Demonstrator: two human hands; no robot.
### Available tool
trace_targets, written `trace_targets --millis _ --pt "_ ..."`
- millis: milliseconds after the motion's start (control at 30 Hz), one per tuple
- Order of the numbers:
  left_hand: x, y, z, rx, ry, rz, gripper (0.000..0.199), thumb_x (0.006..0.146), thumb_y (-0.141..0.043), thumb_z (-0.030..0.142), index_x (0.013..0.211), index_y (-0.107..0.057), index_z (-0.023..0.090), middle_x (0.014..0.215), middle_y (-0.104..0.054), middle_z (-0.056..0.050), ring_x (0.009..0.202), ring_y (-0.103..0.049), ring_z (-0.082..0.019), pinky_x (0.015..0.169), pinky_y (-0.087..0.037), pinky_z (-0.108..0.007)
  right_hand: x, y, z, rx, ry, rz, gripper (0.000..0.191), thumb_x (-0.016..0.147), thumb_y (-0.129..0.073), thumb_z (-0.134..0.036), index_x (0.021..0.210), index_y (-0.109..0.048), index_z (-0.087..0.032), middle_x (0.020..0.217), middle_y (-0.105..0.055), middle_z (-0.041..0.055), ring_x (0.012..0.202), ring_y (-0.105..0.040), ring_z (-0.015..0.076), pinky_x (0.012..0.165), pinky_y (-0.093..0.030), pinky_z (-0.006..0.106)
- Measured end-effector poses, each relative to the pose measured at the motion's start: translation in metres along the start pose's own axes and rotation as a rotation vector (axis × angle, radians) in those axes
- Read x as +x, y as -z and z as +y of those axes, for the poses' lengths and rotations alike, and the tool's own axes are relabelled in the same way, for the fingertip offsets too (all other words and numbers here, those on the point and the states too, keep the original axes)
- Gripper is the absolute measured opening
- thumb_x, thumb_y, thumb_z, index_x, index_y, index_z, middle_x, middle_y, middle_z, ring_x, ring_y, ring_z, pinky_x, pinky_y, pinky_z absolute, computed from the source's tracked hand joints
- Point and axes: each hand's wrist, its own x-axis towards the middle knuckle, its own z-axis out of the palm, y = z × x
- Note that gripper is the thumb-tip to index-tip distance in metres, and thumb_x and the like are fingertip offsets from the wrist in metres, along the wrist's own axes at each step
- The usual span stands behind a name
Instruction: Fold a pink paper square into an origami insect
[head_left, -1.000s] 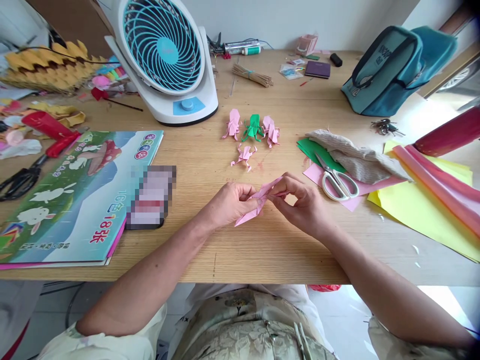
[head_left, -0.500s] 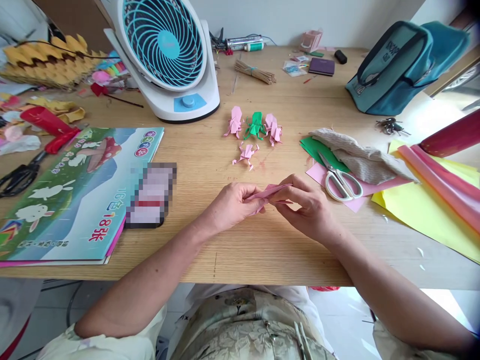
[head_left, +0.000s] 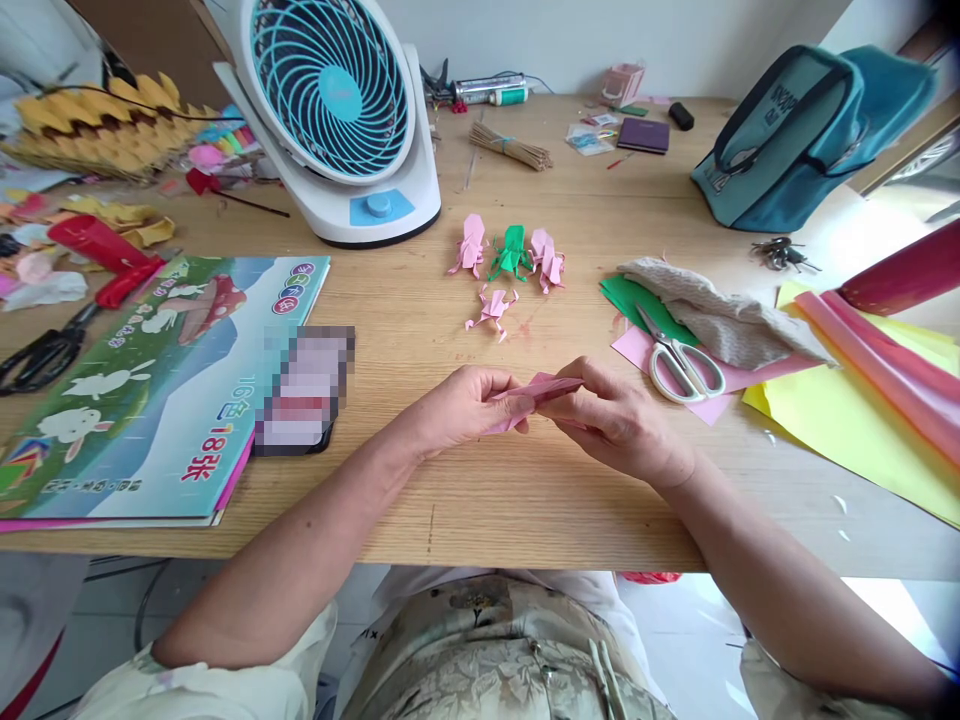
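Note:
A folded piece of pink paper (head_left: pixel 551 385) is held between both hands, a little above the table's front half. My left hand (head_left: pixel 480 402) pinches its left end, thumb on top. My right hand (head_left: pixel 611 415) grips the right end between thumb and fingers; part of the paper is hidden there. Beyond the hands stand folded paper figures: a green one (head_left: pixel 512 252) between a pink one (head_left: pixel 472 245) and another pink one (head_left: pixel 547 258), with a smaller pink figure (head_left: pixel 493 310) nearer to me.
White-handled scissors (head_left: pixel 684 370) lie on pink and green paper beside a grey cloth (head_left: pixel 712 305). Yellow sheets (head_left: pixel 847 420) are at right, a teal bag (head_left: pixel 795 140) behind. To the left are a phone (head_left: pixel 307 385), a paper pad (head_left: pixel 150 400) and a fan (head_left: pixel 337 110).
My right hand has shifted slightly down and its fingers have closed in on the pink paper, whose right end has changed angle. My left hand keeps its pinch.

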Motion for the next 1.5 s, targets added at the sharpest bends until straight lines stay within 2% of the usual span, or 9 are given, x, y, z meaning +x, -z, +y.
trace_targets --millis 167,267,333,467,667,967,1200,1400,1500 --pt "0.0 0.0 -0.002 0.004 0.005 0.012 0.041 0.082 -0.068 0.054 0.08 -0.066 0.014 0.069 -0.06 0.001 0.057 -0.048 -0.007 0.053 -0.034 -0.019 0.002 0.0 0.001 0.01 -0.03 0.031 0.018 0.094 -0.057 -0.017 0.104 -0.069 -0.027 0.101 -0.063 0.0084 0.088 -0.064 0.0186 0.073 -0.054 0.033" --pt "0.001 0.001 -0.004 0.012 -0.013 0.096 0.038 0.084 -0.068 0.052 0.088 -0.068 0.014 0.072 -0.062 0.0 0.059 -0.049 -0.008 0.053 -0.034 -0.019 0.004 0.0 0.002 0.056 -0.099 0.18 0.01 0.093 -0.06 -0.019 0.095 -0.067 -0.025 0.093 -0.062 0.0068 0.086 -0.062 0.0193 0.073 -0.053 0.034" --pt "0.002 0.001 -0.006 0.079 -0.055 0.178 0.038 0.086 -0.065 0.051 0.092 -0.069 0.014 0.074 -0.064 -0.001 0.062 -0.052 -0.009 0.056 -0.037 -0.019 0.007 0.0 -0.001 0.146 -0.229 0.265 0.008 0.094 -0.058 -0.023 0.088 -0.064 -0.023 0.085 -0.061 0.0052 0.08 -0.059 0.0182 0.07 -0.05 0.033" --pt "0.002 -0.002 -0.009 0.315 -0.193 0.334 0.032 0.089 -0.063 0.046 0.09 -0.07 0.015 0.077 -0.068 -0.002 0.069 -0.059 -0.012 0.064 -0.042 -0.021 0.012 -0.003 -0.01 0.405 -0.487 0.178 0.022 0.094 -0.059 -0.039 0.085 -0.066 -0.019 0.081 -0.062 0.0042 0.072 -0.057 0.0155 0.064 -0.047 0.029" --pt "0.002 -0.008 -0.011 0.403 -0.297 0.368 0.024 0.092 -0.06 0.038 0.083 -0.065 0.016 0.079 -0.069 -0.001 0.074 -0.06 -0.013 0.07 -0.044 -0.02 0.015 -0.016 -0.013 0.522 -0.608 0.165 0.026 0.09 -0.064 -0.044 0.087 -0.07 -0.019 0.082 -0.067 0.0046 0.073 -0.059 0.0157 0.062 -0.047 0.027" --pt "0.005 -0.007 -0.013 0.351 -0.228 0.306 0.03 0.092 -0.057 0.043 0.087 -0.065 0.014 0.068 -0.05 0.003 0.063 -0.045 -0.01 0.058 -0.036 -0.02 0.014 -0.011 -0.004 0.624 -0.559 0.103 0.033 0.09 -0.062 -0.05 0.082 -0.063 -0.018 0.08 -0.065 0.0039 0.076 -0.058 0.0165 0.067 -0.047 0.029" --pt "0.008 -0.006 -0.019 0.22 -0.207 0.248 0.029 0.092 -0.057 0.043 0.095 -0.066 0.015 0.076 -0.057 0.002 0.068 -0.05 -0.01 0.064 -0.041 -0.021 0.014 -0.007 -0.004 0.501 -0.537 0.076 0.035 0.09 -0.062 -0.051 0.079 -0.063 -0.018 0.075 -0.064 0.0022 0.07 -0.057 0.0148 0.063 -0.045 0.027" --pt "0.01 -0.009 -0.024 0.206 -0.292 0.343 0.026 0.091 -0.06 0.039 0.102 -0.068 0.017 0.097 -0.067 -0.004 0.088 -0.061 -0.015 0.081 -0.048 -0.024 0.011 -0.009 -0.006 0.201 -0.402 0.228 0.015 0.093 -0.06 -0.031 0.087 -0.069 -0.021 0.083 -0.065 0.0047 0.075 -0.062 0.0166 0.068 -0.048 0.03" --pt "0.01 -0.008 -0.026 0.224 -0.315 0.401 0.026 0.09 -0.062 0.041 0.098 -0.069 0.017 0.1 -0.069 -0.005 0.092 -0.063 -0.017 0.086 -0.049 -0.026 0.011 -0.009 -0.009 0.111 -0.36 0.237 0.013 0.094 -0.058 -0.025 0.09 -0.07 -0.021 0.085 -0.067 0.0056 0.076 -0.063 0.0169 0.069 -0.048 0.03"
